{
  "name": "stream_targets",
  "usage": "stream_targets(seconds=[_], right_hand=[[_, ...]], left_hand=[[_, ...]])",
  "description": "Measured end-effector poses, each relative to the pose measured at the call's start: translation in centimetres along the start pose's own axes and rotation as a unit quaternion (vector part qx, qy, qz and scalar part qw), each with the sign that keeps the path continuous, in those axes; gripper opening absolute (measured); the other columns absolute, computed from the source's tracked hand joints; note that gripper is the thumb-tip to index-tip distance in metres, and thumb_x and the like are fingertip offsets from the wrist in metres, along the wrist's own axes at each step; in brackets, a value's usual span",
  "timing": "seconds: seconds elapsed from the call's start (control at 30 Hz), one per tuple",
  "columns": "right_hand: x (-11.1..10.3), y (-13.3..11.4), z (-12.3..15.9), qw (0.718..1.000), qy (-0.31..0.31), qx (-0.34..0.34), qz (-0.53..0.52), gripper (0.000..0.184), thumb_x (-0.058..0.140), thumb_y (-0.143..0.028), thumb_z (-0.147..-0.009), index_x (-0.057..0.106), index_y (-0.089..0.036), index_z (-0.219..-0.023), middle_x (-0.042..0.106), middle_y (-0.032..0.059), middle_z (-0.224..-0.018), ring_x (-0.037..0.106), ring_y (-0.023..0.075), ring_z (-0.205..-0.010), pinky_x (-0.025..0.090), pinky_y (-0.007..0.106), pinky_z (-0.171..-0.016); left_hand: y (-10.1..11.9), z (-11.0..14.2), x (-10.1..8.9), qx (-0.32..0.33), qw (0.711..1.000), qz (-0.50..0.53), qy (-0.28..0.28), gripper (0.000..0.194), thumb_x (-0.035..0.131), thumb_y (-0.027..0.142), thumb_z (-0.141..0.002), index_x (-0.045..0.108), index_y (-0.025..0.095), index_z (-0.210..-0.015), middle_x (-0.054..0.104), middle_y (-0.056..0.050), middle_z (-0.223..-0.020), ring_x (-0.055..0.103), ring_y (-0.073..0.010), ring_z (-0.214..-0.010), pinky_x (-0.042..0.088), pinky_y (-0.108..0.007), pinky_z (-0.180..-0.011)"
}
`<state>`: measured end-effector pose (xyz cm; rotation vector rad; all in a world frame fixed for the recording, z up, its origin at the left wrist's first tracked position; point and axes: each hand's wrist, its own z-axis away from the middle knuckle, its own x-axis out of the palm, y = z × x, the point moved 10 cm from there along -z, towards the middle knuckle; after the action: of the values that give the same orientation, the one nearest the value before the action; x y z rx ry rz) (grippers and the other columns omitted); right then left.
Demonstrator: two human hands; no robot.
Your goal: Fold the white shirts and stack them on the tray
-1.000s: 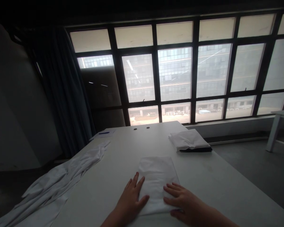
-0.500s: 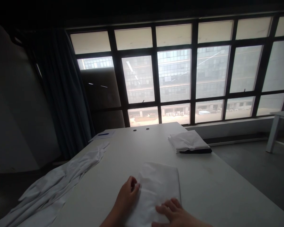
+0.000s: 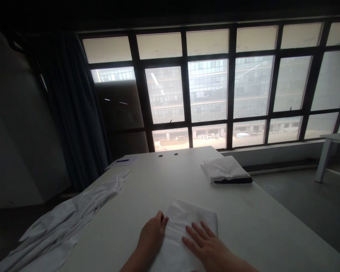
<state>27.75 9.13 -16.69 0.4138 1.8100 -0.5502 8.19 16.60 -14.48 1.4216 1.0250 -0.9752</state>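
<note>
A folded white cloth [image 3: 184, 213] lies on the near part of the white table [image 3: 158, 181], its lower end running out of view. At its left edge my left hand [image 3: 153, 232] is closed, fingers curled and pinching the fabric there. My right hand [image 3: 205, 241] rests palm down on the right half of the cloth, fingers spread. Shallow creases cross the fabric between the two hands. The left fingertips are partly hidden by the hand itself.
A stack of folded white cloths [image 3: 226, 169], with a dark piece beneath, sits by the right table edge. Crumpled white fabric [image 3: 76, 215] drapes along the left edge. Paper with a blue pen [image 3: 122, 160] lies at the far left corner, near two cable holes [image 3: 176, 154].
My right hand has moved up over the cloth and its fingers have spread flat. The cloth's far edge has shifted slightly and slants more. My left hand stays at the left edge.
</note>
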Motion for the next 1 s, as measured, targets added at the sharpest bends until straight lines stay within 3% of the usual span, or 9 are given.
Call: stream_targets(seconds=[0.13, 0.2, 0.27, 0.37, 0.43, 0.5, 0.67, 0.8, 1.0], right_hand=[[1.3, 0.2, -0.4, 1.0, 0.005, 0.016, 0.0, 0.081, 0.049, -0.071, -0.09, 0.027, -0.031, -0.157, 0.028, 0.0105, -0.158, 0.031, 0.0387, -0.144, 0.022, 0.056, -0.12], [1.6, 0.4, -0.5, 0.999, 0.024, 0.029, -0.003, 0.081, 0.05, -0.068, -0.091, 0.028, -0.028, -0.157, 0.029, 0.0102, -0.158, 0.033, 0.0365, -0.144, 0.021, 0.053, -0.122], [1.6, 1.1, -0.3, 0.997, 0.04, 0.06, -0.006, 0.079, 0.049, -0.064, -0.093, 0.028, -0.022, -0.157, 0.027, 0.0118, -0.158, 0.032, 0.0355, -0.145, 0.021, 0.051, -0.122], [1.0, 2.9, 0.4, 0.989, 0.053, 0.135, -0.011, 0.072, 0.044, -0.055, -0.097, 0.029, -0.017, -0.157, 0.022, 0.0135, -0.16, 0.026, 0.0358, -0.147, 0.018, 0.054, -0.123], [0.4, 4.1, 0.8, 0.985, 0.051, 0.164, -0.022, 0.067, 0.04, -0.054, -0.099, 0.029, -0.02, -0.157, 0.022, 0.0107, -0.161, 0.022, 0.0332, -0.149, 0.013, 0.054, -0.123], [-0.1, 5.3, 1.0, 0.982, 0.034, 0.184, -0.031, 0.066, 0.037, -0.056, -0.1, 0.029, -0.023, -0.157, 0.022, 0.0072, -0.162, 0.019, 0.0299, -0.151, 0.01, 0.053, -0.124], [-1.3, 8.9, 2.1, 0.962, 0.0, 0.274, 0.0, 0.067, 0.031, -0.052, -0.1, 0.029, -0.017, -0.157, 0.021, 0.0076, -0.162, 0.02, 0.0282, -0.15, 0.009, 0.05, -0.124], [-3.2, 8.3, 2.6, 0.954, -0.003, 0.294, 0.052, 0.067, 0.039, -0.049, -0.096, 0.042, -0.012, -0.151, 0.037, 0.0147, -0.155, 0.04, 0.0349, -0.138, 0.028, 0.053, -0.115], [-4.6, 3.8, 2.2, 0.951, -0.027, 0.289, 0.105, 0.042, 0.05, -0.041, -0.091, 0.075, -0.01, -0.104, 0.071, 0.0204, -0.101, 0.066, 0.0321, -0.094, 0.051, 0.042, -0.084]], left_hand=[[2.9, 1.4, -3.8, 0.084, 0.992, 0.006, 0.099, 0.024, 0.036, 0.03, -0.101, 0.057, 0.021, -0.092, 0.069, -0.006, -0.093, 0.066, -0.0216, -0.088, 0.047, -0.032, -0.079], [5.4, 3.1, -3.8, 0.166, 0.976, 0.021, 0.137, 0.022, 0.037, 0.027, -0.1, 0.059, 0.022, -0.099, 0.069, -0.008, -0.1, 0.065, -0.0223, -0.092, 0.048, -0.037, -0.086], [7.4, 5.1, -1.0, 0.248, 0.959, 0.024, 0.138, 0.023, 0.043, 0.028, -0.098, 0.058, 0.023, -0.114, 0.069, -0.01, -0.11, 0.065, -0.0242, -0.098, 0.05, -0.04, -0.088], [9.3, 7.7, 6.1, 0.373, 0.918, -0.049, 0.128, 0.043, 0.053, 0.036, -0.095, 0.05, 0.027, -0.136, 0.068, -0.013, -0.125, 0.065, -0.03, -0.113, 0.056, -0.042, -0.086], [8.6, 7.8, 9.7, 0.374, 0.914, -0.101, 0.124, 0.05, 0.048, 0.034, -0.098, 0.041, 0.027, -0.148, 0.061, -0.014, -0.137, 0.059, -0.0321, -0.124, 0.053, -0.047, -0.095], [8.2, 7.5, 11.0, 0.376, 0.913, -0.123, 0.098, 0.057, 0.045, 0.037, -0.101, 0.03, 0.028, -0.155, 0.05, -0.014, -0.149, 0.052, -0.0337, -0.133, 0.049, -0.05, -0.104], [8.4, 6.7, 7.0, 0.379, 0.921, -0.082, -0.024, 0.083, 0.046, 0.069, -0.093, 0.011, 0.033, -0.159, 0.019, -0.009, -0.163, 0.028, -0.0392, -0.146, 0.032, -0.058, -0.116], [6.0, 4.6, 4.2, 0.288, 0.951, -0.048, -0.105, 0.085, 0.048, 0.074, -0.089, 0.014, 0.038, -0.157, 0.007, -0.005, -0.164, 0.014, -0.0381, -0.15, 0.018, -0.062, -0.12], [0.1, 0.8, 1.9, 0.102, 0.983, -0.069, -0.133, 0.061, 0.057, 0.035, -0.089, 0.046, 0.025, -0.148, 0.032, -0.008, -0.16, 0.024, -0.0316, -0.149, 0.023, -0.052, -0.122]])
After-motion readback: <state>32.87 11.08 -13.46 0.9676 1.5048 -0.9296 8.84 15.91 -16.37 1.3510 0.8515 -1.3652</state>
